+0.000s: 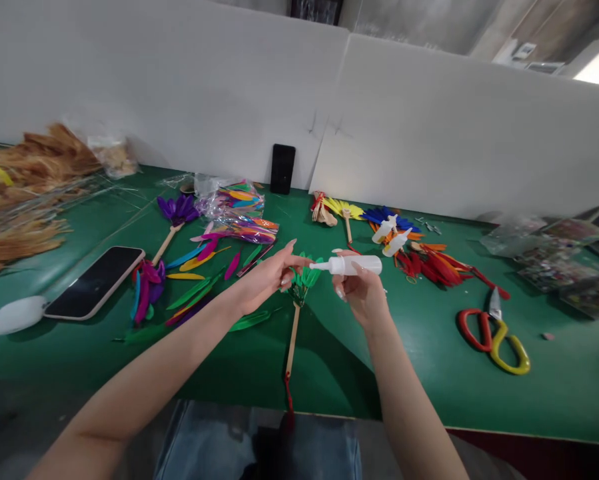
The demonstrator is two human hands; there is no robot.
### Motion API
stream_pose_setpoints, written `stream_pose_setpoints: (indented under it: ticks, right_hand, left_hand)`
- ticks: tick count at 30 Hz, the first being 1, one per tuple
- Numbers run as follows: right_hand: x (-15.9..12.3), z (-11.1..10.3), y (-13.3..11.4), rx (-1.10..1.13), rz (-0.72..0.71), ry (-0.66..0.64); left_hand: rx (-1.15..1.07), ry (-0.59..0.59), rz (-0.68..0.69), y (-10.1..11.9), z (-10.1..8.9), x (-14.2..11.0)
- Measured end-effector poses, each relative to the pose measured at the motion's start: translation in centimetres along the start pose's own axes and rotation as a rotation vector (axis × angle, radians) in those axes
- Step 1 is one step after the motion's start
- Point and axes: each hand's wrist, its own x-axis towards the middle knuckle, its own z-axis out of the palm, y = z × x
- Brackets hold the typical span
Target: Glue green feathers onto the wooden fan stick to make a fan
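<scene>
My right hand (363, 293) is closed around a white squeeze bottle (369, 265), held level with its thin nozzle aimed left. My left hand (268, 275) holds nothing visible; its index finger reaches out to the nozzle tip, the thumb is raised and the other fingers are curled. Whether fingertip and nozzle touch, I cannot tell. Beneath both hands lies a green feather fan (304, 288), partly covered by them. Its wooden handle (293, 340) points toward me and ends in a red cord (289, 393) at the table edge.
Loose colored feathers (194, 290), a purple feather fan (178, 210) and a phone (96, 283) lie left. At the right are scissors (494, 333), red feathers (436, 267) and two small bottles (396, 241). Another phone (282, 169) leans on the white board (179, 87) behind.
</scene>
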Motion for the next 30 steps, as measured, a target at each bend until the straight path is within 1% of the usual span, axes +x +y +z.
stream_pose_setpoints:
  ticks: [3,7,14,17,20,24,30]
  right_hand:
    - [0.1,-0.3,0.0,0.013,-0.001,-0.019]
    - [0.1,-0.2,0.2,-0.018,0.021,-0.048]
    - [-0.1,-0.3,0.4,0.018,-0.009,-0.099]
    - [-0.1,-0.6,0.5,0.002,-0.017,-0.102]
    - [-0.1,-0.9,0.6,0.015,-0.032,-0.134]
    - [-0.2,-1.0,0.6,-0.009,-0.072,-0.179]
    - [-0.5,-1.3,0.1,-0.063,-0.098,-0.242]
  left_hand:
    - [-0.123,-0.073,-0.010,-0.2,-0.1,-0.4]
    - [-0.188,-0.065,-0.039,-0.5,-0.2,-1.2]
    - [-0.182,-0.044,-0.070,-0.2,0.5,-1.9]
    - [-0.168,-0.029,-0.084,0.0,0.5,-2.0]
    - [-0.148,-0.012,-0.087,-0.2,0.3,-1.9]
    - [-0.153,-0.032,-0.110,-0.3,-0.1,-1.7]
    - [-0.231,-0.079,-0.198,-0.5,-0.7,-1.6]
